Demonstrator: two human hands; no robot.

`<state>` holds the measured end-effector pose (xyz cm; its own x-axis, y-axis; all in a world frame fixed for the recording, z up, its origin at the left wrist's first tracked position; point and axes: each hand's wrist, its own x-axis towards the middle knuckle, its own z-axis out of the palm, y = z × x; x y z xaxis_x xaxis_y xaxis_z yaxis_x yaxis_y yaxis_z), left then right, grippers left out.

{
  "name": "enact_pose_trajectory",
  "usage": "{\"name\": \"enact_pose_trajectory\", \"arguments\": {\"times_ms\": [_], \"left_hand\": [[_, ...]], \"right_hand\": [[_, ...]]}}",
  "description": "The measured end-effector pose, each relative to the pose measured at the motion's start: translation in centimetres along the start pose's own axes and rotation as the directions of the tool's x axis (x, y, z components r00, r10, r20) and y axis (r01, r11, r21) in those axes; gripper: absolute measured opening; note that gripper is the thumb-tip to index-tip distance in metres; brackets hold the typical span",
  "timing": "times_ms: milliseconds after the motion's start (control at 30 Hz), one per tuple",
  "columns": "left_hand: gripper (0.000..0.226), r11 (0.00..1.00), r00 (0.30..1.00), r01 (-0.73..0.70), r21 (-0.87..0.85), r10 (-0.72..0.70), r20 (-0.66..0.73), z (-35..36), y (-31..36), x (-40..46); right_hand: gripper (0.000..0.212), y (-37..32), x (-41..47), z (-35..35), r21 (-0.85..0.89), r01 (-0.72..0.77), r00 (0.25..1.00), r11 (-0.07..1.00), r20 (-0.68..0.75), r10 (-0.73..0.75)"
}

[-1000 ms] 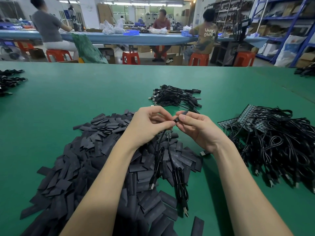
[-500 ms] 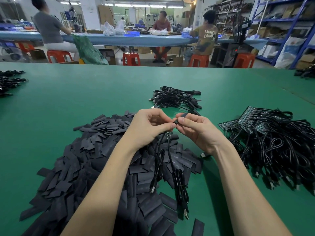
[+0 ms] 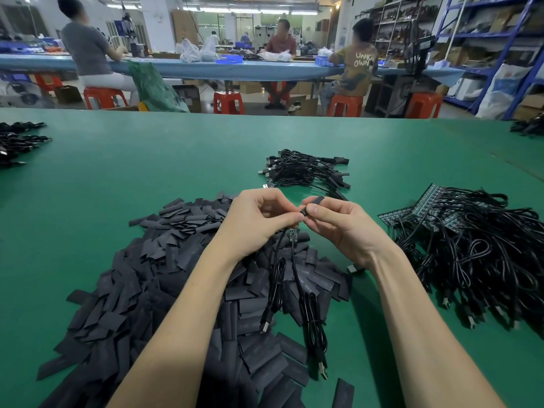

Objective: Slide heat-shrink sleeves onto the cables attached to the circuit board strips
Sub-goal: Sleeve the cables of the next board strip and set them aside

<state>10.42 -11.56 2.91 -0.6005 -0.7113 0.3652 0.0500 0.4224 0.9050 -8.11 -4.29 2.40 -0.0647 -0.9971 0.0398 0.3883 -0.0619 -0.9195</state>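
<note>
While both hands met above the green table [image 3: 147, 178], right hand [image 3: 341, 225] pinched a black sleeve [image 3: 312, 204], left hand [image 3: 259, 219] gripped a small circuit board [image 3: 293, 234] with cables [image 3: 309, 313] dangling over the loose sleeve pile [image 3: 164, 278].

Bare forearms [image 3: 182, 313], no sleeves, unadorned

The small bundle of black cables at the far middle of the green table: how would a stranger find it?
Start at the green table and look just beyond the person's two hands. There lies the small bundle of black cables, apart from the bigger tangle of cables on the right. Unlike those, its cables lie neatly side by side.
</note>
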Motion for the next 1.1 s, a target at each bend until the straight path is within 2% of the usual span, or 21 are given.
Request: {"name": "enact_pose_trajectory", "arguments": {"times_ms": [167, 233, 333, 467, 700, 1100], "left_hand": [[0.012, 1.000, 1.000, -0.008, 0.007, 0.008, -0.006, 0.0, -0.1, 0.1], [0.012, 1.000, 1.000, 0.001, -0.019, -0.002, -0.024, 0.2, -0.2, 0.2], [0.014, 0.995, 0.996, 0.008, -0.102, -0.017, -0.083, 0.4, -0.3, 0.4], [0.014, 0.988, 0.994, -0.005, -0.153, -0.013, -0.113, 0.7, -0.2, 0.5], [0.012, 0.986, 0.996, -0.009, -0.165, -0.006, -0.089, 0.9, -0.3, 0.3], [0.016, 0.991, 0.993, -0.007, -0.136, -0.008, -0.115, 0.8, -0.6, 0.3]], "right_hand": [[0.015, -0.1, 0.0, 0.0, -0.009, 0.002, 1.000, 1.000, -0.009, -0.002], [0.023, 0.0, -0.1, 0.5, -0.031, 0.027, 0.999, 0.999, -0.031, -0.028], [0.039, 0.3, 0.0, 1.5, -0.035, 0.163, 0.981, 0.986, -0.104, -0.166], [0.027, 0.3, 0.1, 2.7, -0.021, 0.295, 0.941, 0.955, -0.168, -0.295], [0.021, 0.0, -0.2, 2.8, 0.025, 0.284, 0.937, 0.959, -0.220, -0.272], [0.029, 0.4, 0.1, 2.8, 0.045, 0.275, 0.940, 0.960, -0.222, -0.259]]}}
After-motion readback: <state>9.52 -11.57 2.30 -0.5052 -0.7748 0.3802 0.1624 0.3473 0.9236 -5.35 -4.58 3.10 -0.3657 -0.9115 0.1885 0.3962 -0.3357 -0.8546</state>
